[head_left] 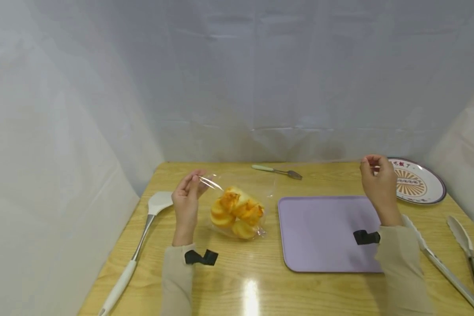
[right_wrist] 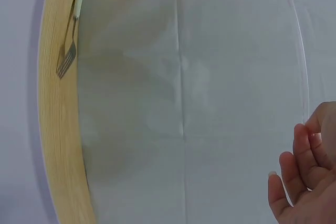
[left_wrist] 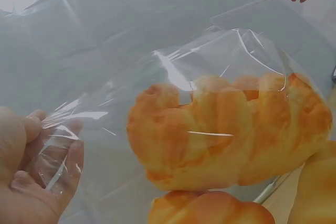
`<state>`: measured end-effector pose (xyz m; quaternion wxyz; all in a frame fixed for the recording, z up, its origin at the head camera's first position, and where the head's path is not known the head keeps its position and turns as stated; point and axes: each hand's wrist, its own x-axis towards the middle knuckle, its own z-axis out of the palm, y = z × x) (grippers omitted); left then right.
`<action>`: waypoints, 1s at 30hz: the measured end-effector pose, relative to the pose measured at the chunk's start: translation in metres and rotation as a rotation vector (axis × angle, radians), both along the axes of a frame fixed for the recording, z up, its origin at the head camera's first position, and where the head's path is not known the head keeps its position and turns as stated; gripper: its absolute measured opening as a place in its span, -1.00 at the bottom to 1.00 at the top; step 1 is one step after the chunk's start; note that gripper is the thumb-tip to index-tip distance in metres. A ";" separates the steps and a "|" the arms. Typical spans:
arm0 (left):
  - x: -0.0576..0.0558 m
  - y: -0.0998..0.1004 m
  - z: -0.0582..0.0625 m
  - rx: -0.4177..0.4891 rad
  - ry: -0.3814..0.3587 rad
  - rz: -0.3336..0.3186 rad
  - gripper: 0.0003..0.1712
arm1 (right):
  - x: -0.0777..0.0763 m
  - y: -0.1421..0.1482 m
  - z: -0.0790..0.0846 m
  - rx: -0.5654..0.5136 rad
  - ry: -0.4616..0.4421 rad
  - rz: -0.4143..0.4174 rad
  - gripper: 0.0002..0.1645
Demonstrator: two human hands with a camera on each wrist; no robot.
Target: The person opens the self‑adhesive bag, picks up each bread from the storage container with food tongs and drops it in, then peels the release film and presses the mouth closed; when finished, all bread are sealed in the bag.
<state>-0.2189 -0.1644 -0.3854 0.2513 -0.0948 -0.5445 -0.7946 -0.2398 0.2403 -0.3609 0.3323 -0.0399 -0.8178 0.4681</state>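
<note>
A clear plastic bag (left_wrist: 121, 100) holds several golden bread rolls (head_left: 241, 210) and sits over the table, left of the tray. My left hand (head_left: 187, 193) pinches the bag's upper left edge between thumb and fingers; the film wrinkles there in the left wrist view. High on the right, my right hand (head_left: 379, 184) pinches the end of a thin transparent strip (left_wrist: 247, 8). In the left wrist view the strip stretches from those fingertips toward the bag; whether it is still joined there I cannot tell. The right wrist view shows the hand's other fingers (right_wrist: 294, 177) loosely bent.
A lilac tray (head_left: 328, 237) lies beneath the right forearm. Behind it is a fork (head_left: 278, 171) with a pale handle. A patterned plate (head_left: 418, 182) stands at the back right, with tongs (head_left: 438, 261) in front. A white-headed long-handled utensil (head_left: 142, 239) lies at the left edge.
</note>
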 end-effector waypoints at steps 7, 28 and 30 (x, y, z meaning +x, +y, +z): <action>-0.002 -0.001 0.001 -0.005 -0.037 0.030 -0.78 | -0.001 0.009 -0.004 0.032 0.086 -0.052 -0.67; -0.002 -0.011 0.005 0.086 -0.107 0.171 -0.78 | 0.101 -0.088 -0.009 0.083 -0.139 1.560 -0.83; -0.002 -0.012 0.005 0.079 -0.106 0.169 -0.78 | 0.099 -0.107 -0.019 -0.016 -0.261 1.596 -0.93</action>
